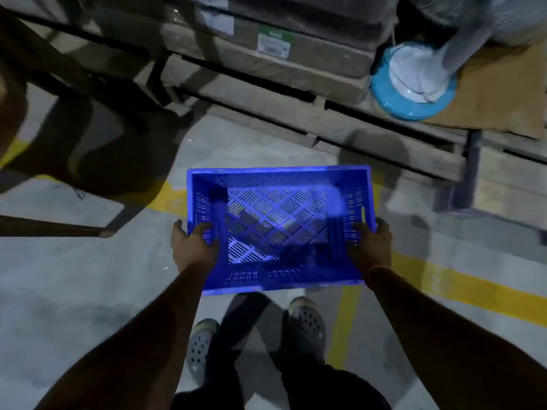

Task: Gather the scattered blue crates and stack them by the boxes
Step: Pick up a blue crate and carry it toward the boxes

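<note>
Seen from the head camera, both arms reach forward and down, the left hand [194,247] and right hand [371,247] each with fingers clamped on a side wall of the blue crate [278,229], held level above the feet. Ahead on the floor [74,291] lie wooden pallets [340,125] with stacked boxes [266,45] and a blue-rimmed roll [411,81]; yellow lines [461,282] cross the floor.

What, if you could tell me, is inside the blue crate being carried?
The blue crate looks empty; only its slotted floor shows. Both hands cover small parts of the side walls.
</note>
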A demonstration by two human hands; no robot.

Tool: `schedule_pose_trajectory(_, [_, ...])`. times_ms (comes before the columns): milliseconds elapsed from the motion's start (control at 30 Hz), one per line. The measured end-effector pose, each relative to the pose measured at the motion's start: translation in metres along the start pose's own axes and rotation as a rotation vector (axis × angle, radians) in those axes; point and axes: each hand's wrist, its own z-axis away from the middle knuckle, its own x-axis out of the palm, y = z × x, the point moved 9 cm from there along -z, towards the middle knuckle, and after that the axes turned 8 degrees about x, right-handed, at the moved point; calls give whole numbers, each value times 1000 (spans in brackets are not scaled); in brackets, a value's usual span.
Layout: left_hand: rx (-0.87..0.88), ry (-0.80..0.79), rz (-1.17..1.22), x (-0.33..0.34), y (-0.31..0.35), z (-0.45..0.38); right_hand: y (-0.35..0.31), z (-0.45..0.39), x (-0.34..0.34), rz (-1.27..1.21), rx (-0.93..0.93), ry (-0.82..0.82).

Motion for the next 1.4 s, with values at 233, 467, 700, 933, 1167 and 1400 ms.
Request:
schedule_pose_trajectory(233, [0, -6, 94, 39, -44, -38, 21, -60, 31, -101, 152, -82])
schedule_pose_trajectory(467, [-62, 19, 271, -29, -48, 6, 10, -17, 2, -235, 119, -174])
schedule_pose_trajectory(700, [-204, 90, 328, -176, -72, 125, -48, 107, -81, -156, -23, -250])
schedule_pose_trajectory(933, [-353, 209, 354, -328, -105, 286, -138, 253, -162, -6, -282, -317])
schedule_pose_trajectory(1167, [-443, 393, 400, -425, -171, 406, -239, 382, -190, -14, -516, -380])
schedule_pose_trajectory(1400, [-549, 501, 412, -506, -273, 498, -363, 493, -163, 12, -741, -467])
